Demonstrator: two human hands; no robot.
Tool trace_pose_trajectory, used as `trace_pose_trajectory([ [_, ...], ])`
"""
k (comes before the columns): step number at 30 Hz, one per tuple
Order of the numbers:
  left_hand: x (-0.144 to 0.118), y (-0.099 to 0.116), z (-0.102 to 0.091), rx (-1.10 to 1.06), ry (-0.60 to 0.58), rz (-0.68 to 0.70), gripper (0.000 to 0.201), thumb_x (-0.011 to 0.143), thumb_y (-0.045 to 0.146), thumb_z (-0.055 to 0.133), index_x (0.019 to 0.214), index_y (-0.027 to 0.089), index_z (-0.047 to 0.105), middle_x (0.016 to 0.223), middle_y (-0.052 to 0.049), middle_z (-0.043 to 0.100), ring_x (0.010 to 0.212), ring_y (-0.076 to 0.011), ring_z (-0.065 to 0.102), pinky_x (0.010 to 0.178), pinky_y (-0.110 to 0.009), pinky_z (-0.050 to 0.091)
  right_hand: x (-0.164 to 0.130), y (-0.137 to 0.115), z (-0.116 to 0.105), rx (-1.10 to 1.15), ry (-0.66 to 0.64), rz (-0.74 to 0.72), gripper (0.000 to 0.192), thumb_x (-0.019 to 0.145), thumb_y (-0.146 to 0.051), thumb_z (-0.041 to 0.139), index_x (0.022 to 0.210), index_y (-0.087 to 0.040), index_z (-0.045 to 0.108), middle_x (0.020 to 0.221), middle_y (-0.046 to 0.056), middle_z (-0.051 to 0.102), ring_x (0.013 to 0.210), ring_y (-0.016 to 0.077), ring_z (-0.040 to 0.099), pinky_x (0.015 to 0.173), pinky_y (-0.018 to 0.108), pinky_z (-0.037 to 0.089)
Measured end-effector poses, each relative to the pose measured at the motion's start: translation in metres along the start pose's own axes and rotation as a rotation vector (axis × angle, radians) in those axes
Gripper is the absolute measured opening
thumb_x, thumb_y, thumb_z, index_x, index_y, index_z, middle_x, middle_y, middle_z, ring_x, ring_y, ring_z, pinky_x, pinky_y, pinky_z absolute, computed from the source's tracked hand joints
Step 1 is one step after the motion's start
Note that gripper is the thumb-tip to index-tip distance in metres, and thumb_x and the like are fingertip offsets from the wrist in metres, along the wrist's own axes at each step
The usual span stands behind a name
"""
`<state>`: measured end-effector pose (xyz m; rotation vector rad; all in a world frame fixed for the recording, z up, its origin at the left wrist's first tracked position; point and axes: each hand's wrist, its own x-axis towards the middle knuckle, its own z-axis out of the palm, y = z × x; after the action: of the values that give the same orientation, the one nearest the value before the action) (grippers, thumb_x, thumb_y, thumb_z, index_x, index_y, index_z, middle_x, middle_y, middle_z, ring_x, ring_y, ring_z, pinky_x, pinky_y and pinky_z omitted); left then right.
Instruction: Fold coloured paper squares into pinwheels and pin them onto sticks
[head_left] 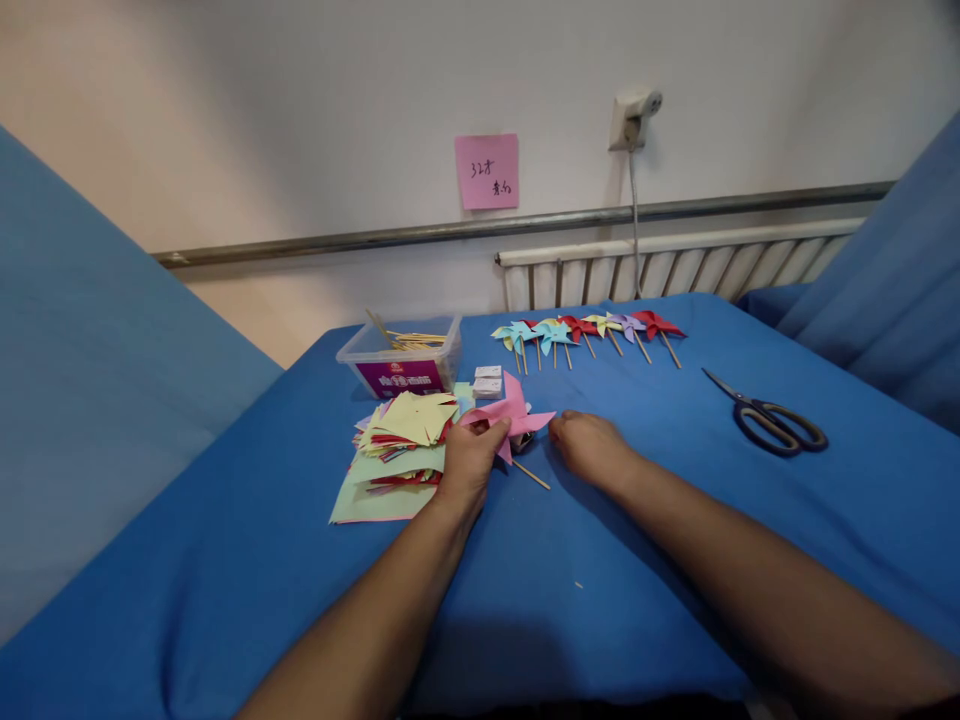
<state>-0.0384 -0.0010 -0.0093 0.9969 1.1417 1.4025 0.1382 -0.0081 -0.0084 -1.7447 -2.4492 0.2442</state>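
Pink paper made up the pinwheel [514,405] in the left hand [469,455], which was to the right of the clear plastic tub [453,358] and nearer the person than it. The left grip was pinched closed on that paper, and the wooden stick [532,475] slanted out toward the person, away from the tub. Farther right of the tub, the right hand [592,448] had its fingers curled in beside a vane's tip; whether its grip had hold of anything could not be told. Thin sticks [420,342] lay inside the tub. Just in front of it sat a stack of cut paper [412,415], pale yellow on top, over light green sheets [375,500]. Two small white blocks [487,384] stood just right of the tub. Beyond them, other pinwheels [579,328] lay in a row on the blue-covered bench [262,560]. Well to the tub's right, scissors [772,422] pointed their tip back its way.
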Motion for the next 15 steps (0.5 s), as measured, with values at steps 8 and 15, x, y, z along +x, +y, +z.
trace_pose_trajectory([
  [8, -0.0013, -0.0007, -0.0004, 0.064, -0.019, 0.069, 0.029, 0.059, 0.029, 0.079, 0.082, 0.014, 0.067, 0.072, -0.001, 0.067, 0.065, -0.0144, 0.059, 0.062, -0.025, 0.044, -0.0020, -0.0027, -0.0086, -0.011, -0.020, 0.100, 0.021, 0.086, -0.020, 0.047, 0.096, -0.017, 0.066, 0.098, 0.011, 0.071, 0.088, 0.0232, 0.065, 0.067, 0.028, 0.039],
  [15, -0.0001, -0.0007, 0.0008, 0.067, 0.005, 0.075, 0.031, 0.058, 0.031, 0.079, 0.081, 0.014, 0.066, 0.069, 0.000, 0.065, 0.064, -0.0142, 0.059, 0.062, -0.026, 0.043, -0.0034, -0.0045, -0.0080, -0.039, -0.040, 0.120, 0.024, 0.089, -0.020, 0.045, 0.098, -0.016, 0.067, 0.100, 0.012, 0.070, 0.091, 0.0239, 0.065, 0.069, 0.029, 0.040],
])
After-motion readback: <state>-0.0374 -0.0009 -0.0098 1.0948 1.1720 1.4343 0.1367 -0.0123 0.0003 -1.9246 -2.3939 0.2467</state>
